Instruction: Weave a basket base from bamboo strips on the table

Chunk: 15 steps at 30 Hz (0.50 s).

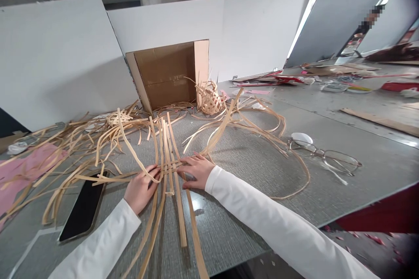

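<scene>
A small woven lattice of flat tan bamboo strips (pixel 169 167) lies on the grey table, long ends running away from me and toward the front edge. At its left side, my left hand (pixel 140 187) is closed on the strips, and one loose strip (pixel 131 146) curves up from its fingers. My right hand (pixel 196 171) grips the lattice's right edge, thumb nearer me and fingers on the far side. Beyond the right hand, a bundle of long strips (pixel 225 124) rises at a slant. The fingertips are partly hidden among the strips.
Loose strips (pixel 111 139) pile up at left, near a phone (pixel 83 211) and pink paper (pixel 32 170). A cardboard box (pixel 170 74) stands behind with a small woven basket (pixel 209 98) beside it. Glasses (pixel 340 161) lie at right. White panels (pixel 176 22) border the back.
</scene>
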Motion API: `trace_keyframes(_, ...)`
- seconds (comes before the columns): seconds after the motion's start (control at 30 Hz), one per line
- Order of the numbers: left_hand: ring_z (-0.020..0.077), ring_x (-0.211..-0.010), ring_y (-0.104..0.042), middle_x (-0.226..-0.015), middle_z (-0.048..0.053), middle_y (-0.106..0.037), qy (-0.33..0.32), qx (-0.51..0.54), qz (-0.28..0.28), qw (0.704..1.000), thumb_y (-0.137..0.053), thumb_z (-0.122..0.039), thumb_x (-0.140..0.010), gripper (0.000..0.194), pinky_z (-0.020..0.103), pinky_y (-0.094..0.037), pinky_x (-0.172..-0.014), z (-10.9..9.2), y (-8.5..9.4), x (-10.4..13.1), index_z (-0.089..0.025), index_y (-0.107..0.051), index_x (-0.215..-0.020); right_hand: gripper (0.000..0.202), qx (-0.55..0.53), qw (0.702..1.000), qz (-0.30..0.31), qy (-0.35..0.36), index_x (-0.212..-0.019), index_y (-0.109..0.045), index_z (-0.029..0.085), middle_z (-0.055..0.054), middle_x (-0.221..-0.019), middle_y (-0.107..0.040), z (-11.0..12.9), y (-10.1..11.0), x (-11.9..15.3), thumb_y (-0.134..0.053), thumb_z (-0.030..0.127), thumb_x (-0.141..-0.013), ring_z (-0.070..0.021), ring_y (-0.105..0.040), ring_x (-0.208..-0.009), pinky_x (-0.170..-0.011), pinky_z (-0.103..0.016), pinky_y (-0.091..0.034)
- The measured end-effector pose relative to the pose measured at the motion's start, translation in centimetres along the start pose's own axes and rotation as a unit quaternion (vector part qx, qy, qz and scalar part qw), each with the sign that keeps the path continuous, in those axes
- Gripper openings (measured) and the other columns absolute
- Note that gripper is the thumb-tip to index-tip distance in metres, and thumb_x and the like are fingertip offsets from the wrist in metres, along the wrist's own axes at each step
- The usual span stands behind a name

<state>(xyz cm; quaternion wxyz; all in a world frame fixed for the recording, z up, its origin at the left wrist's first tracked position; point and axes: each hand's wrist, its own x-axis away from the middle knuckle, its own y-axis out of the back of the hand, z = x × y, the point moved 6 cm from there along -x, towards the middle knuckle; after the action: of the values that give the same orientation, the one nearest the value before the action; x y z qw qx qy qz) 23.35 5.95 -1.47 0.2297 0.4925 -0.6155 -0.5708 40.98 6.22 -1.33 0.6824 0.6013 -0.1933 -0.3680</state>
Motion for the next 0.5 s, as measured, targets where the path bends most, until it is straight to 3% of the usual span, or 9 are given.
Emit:
trace_keyframes(0.17,0.0223,-0.112,-0.050,-0.127,0.007,-0.050,-0.048,-0.065,-0.019,0.997,-0.032,-0.031,-0.090,0.037,0.037,-0.043,-0.093,-0.3,0.2,0.3,-0.019,-0.052,-0.120,0.050,0.002,0.997,-0.072,0.030,-0.115,-0.055,0.020,-0.010,-0.120,-0.053,0.3,0.4,0.1,-0.058,0.048,-0.075,-0.0239,-0.051,-0.106,-0.101,-0.045,-0.026)
trace_keyframes(0.33,0.0222,-0.120,-0.043,-0.127,0.006,-0.051,-0.133,-0.098,-0.042,0.985,-0.033,-0.019,-0.088,0.040,0.039,-0.035,-0.101,-0.6,0.0,0.6,-0.019,-0.047,-0.125,0.028,0.003,0.987,-0.146,0.065,-0.109,-0.058,0.016,-0.009,-0.114,-0.057,0.9,1.0,0.0,-0.046,0.028,-0.086,-0.0194,-0.050,-0.108,-0.101,-0.039,-0.031)
trace_keyframes(0.5,0.0203,-0.117,-0.047,-0.124,0.006,-0.054,-0.190,-0.099,-0.049,0.976,-0.032,-0.012,-0.086,0.042,0.039,-0.038,-0.099,-1.0,-0.1,0.7,-0.017,-0.047,-0.125,0.025,0.028,0.978,-0.188,0.085,-0.103,-0.060,0.014,-0.008,-0.106,-0.061,1.3,1.2,-0.1,-0.040,0.018,-0.088,-0.0176,-0.055,-0.100,-0.097,-0.035,-0.038)
